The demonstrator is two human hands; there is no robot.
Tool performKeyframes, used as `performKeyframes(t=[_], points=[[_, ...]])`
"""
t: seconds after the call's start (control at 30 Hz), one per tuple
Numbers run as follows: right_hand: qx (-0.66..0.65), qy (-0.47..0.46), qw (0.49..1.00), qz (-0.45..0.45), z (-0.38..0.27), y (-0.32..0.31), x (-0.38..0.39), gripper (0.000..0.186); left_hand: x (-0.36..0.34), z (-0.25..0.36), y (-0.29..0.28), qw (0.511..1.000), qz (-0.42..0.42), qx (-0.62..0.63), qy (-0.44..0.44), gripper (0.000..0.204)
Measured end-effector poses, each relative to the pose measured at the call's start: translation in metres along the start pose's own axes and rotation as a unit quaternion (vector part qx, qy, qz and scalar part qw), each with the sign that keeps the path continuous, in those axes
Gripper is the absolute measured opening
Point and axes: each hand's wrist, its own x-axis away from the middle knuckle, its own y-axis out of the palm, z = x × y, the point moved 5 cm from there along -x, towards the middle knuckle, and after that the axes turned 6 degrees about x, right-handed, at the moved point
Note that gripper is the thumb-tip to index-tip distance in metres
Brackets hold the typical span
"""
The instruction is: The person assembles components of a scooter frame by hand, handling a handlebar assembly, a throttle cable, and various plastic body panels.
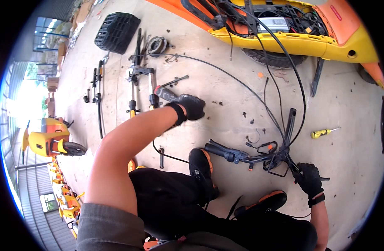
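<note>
My left hand point(191, 107), in a black glove, is stretched out over the floor. It is closed on a red-and-grey power tool point(166, 93), whose grip is partly hidden by the glove. Close to the tool lies a fork point(152, 90) with two legs. Lower right, my right hand point(309, 180), gloved too, is wrapped round the right end of a black handlebar point(259, 158). A lever tip sticks out past its fingers. The handlebar rests on the floor near my shoes, with its stem tube point(289, 123) pointing away and several cables running from it.
A yellow-orange scooter body point(325, 46) with exposed wiring stands at the far right. A yellow screwdriver point(320, 133) lies right of the handlebar. A black crate point(116, 32), a wheel hub point(157, 44) and loose bolts point(244, 114) are spread over the floor. Another scooter point(49, 137) stands left.
</note>
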Motion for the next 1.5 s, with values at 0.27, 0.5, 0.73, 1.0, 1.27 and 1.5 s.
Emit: performKeyframes(t=[0.27, 0.5, 0.73, 1.0, 1.27, 1.5], points=[[-0.195, 0.143, 0.969, 0.051, 0.018, 0.010, -0.014, 0.027, -0.105, -0.058, -0.060, 0.947, 0.155, 0.243, -0.144, 0.052], [0.177, 0.051, 0.933, 0.310, 0.024, 0.032, 0.002, 0.017, -0.197, -0.096, -0.005, 0.810, 0.162, 0.562, -0.040, 0.046], [0.026, 0.279, 0.947, 0.158, 0.021, 0.017, -0.006, 0.022, -0.191, -0.050, -0.024, 0.797, 0.151, 0.560, -0.167, 0.034], [0.031, 0.282, 0.945, 0.164, 0.015, 0.014, -0.009, 0.023, -0.222, -0.066, -0.016, 0.693, 0.224, 0.669, -0.151, 0.021], [0.033, 0.262, 0.946, 0.188, 0.015, 0.013, -0.010, 0.022, -0.221, -0.020, -0.108, 0.573, 0.137, 0.787, 0.184, 0.031], [0.037, 0.274, 0.946, 0.168, 0.013, 0.015, -0.013, 0.026, -0.179, 0.029, -0.117, 0.743, 0.141, 0.495, 0.427, 0.052]])
